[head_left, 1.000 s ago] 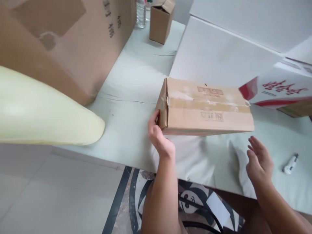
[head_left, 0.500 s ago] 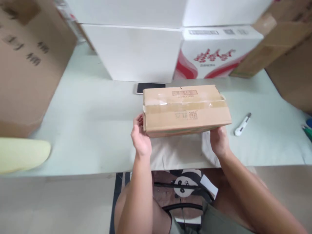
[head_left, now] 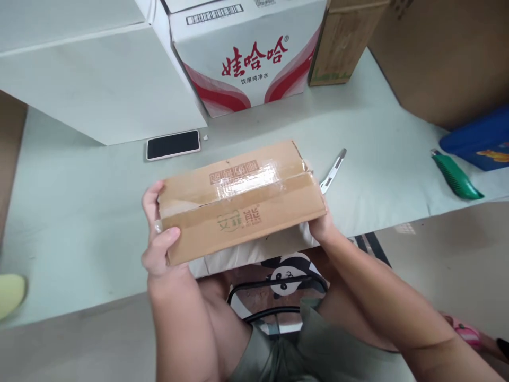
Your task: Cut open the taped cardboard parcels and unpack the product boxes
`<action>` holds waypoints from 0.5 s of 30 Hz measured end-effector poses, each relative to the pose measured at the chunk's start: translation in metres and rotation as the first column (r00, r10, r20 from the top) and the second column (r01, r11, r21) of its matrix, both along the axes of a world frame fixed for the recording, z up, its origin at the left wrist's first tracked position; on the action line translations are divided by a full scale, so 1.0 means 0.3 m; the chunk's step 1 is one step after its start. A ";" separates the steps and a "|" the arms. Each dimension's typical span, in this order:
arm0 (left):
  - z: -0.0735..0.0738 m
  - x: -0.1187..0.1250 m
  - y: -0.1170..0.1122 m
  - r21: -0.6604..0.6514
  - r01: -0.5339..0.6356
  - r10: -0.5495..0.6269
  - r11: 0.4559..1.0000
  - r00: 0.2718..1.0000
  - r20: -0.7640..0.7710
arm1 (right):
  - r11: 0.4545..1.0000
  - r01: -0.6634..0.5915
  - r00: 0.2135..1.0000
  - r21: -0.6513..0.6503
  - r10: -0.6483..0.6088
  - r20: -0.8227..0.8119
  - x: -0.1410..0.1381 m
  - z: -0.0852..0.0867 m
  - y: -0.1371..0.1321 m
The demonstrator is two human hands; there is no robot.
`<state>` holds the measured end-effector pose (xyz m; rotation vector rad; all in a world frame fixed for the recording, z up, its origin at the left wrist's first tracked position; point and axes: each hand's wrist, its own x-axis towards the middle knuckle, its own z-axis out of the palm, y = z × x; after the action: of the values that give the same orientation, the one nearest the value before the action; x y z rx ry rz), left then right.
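Observation:
A brown cardboard box (head_left: 242, 199) with clear tape along its top seam is held between my two hands, tilted a little above the table's front edge. My left hand (head_left: 159, 233) grips its left end, thumb on the top face and fingers round the end. At the opposite end my right hand (head_left: 321, 220) supports the lower right corner, with most of its fingers hidden behind the box. A white box cutter (head_left: 333, 171) lies on the table just beyond my right hand. Behind the box rests a phone (head_left: 173, 146) with a dark screen.
White cartons (head_left: 99, 79) and a red-and-white carton (head_left: 250, 58) line the back. A narrow brown box (head_left: 338, 48) stands beside them. To the right are a green cutter (head_left: 457, 175) and a blue package (head_left: 477, 138). A yellow object (head_left: 10, 294) sits at the left edge.
The view has turned to the right. The box has tilted, its left end nearer me. My left thumb has come over onto its top face.

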<state>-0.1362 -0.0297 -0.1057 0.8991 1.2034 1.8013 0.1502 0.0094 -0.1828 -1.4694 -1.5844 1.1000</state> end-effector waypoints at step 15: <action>-0.016 0.017 -0.025 -0.014 -0.060 0.061 0.998 0.997 0.054 | 0.970 0.239 0.963 0.038 -0.242 0.119 0.073 0.137 0.077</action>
<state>-0.1310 -0.0372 -0.1105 0.8091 1.2173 1.8525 0.1723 0.0326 -0.1418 -1.6909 -1.4474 0.8632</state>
